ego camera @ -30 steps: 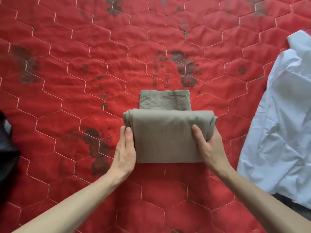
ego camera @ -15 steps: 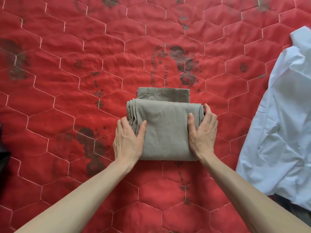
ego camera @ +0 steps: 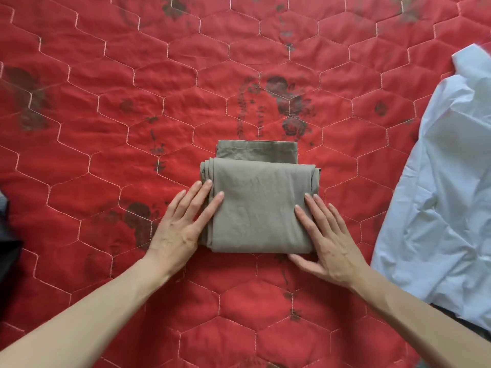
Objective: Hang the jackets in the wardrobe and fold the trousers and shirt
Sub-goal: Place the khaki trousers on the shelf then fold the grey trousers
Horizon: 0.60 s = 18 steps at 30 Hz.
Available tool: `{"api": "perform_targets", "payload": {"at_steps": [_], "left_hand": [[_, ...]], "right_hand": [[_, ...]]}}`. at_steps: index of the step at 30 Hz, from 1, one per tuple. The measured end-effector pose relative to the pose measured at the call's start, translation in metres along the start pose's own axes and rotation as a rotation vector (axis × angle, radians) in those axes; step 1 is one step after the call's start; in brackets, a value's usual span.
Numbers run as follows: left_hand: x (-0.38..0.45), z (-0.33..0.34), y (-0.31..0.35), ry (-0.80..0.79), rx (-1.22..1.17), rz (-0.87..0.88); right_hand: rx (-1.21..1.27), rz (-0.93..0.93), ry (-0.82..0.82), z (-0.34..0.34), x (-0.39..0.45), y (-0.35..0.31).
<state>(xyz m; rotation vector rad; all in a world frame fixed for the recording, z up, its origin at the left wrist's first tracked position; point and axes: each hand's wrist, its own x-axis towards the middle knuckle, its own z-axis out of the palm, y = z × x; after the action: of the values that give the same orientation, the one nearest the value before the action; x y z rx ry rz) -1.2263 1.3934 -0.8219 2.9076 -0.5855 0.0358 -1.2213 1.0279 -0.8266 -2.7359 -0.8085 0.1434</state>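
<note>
The khaki trousers point(ego camera: 259, 200) lie folded into a thick rectangle in the middle of the red quilt point(ego camera: 106, 128), with a hem edge sticking out at the far side. My left hand point(ego camera: 183, 229) rests flat at the bundle's left edge, fingers spread, two fingertips on the cloth. My right hand point(ego camera: 326, 240) lies flat on the bundle's lower right corner, fingers apart, thumb along the near edge. Neither hand grips the cloth. A crumpled pale blue shirt point(ego camera: 446, 203) lies unfolded at the right.
A dark garment point(ego camera: 8, 251) shows at the left edge, mostly out of frame. The quilt has hexagon stitching and dark flower prints. A dark strip point(ego camera: 457, 318) peeks out under the shirt's near edge.
The trousers were folded over once more away from me. Both hands then let go of the sides and now lie flat with fingers spread on the bundle.
</note>
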Motion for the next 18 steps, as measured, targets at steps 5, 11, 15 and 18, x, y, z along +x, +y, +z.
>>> {"api": "perform_targets", "payload": {"at_steps": [5,11,15,18], "left_hand": [[-0.002,-0.006,-0.017,-0.074,0.112,0.175],[0.012,-0.019,-0.020,-0.240,0.032,0.253],[0.002,-0.025,0.012,-0.271,-0.222,0.062],[0.003,-0.026,0.043,-0.159,-0.553,-0.241]], "right_hand": [[0.000,-0.069,-0.061,-0.007,0.001,0.013],[0.169,0.001,-0.048,-0.008,0.002,-0.003],[0.441,0.204,-0.031,-0.016,0.003,-0.016],[0.577,0.464,0.145,-0.009,0.013,-0.036]]}}
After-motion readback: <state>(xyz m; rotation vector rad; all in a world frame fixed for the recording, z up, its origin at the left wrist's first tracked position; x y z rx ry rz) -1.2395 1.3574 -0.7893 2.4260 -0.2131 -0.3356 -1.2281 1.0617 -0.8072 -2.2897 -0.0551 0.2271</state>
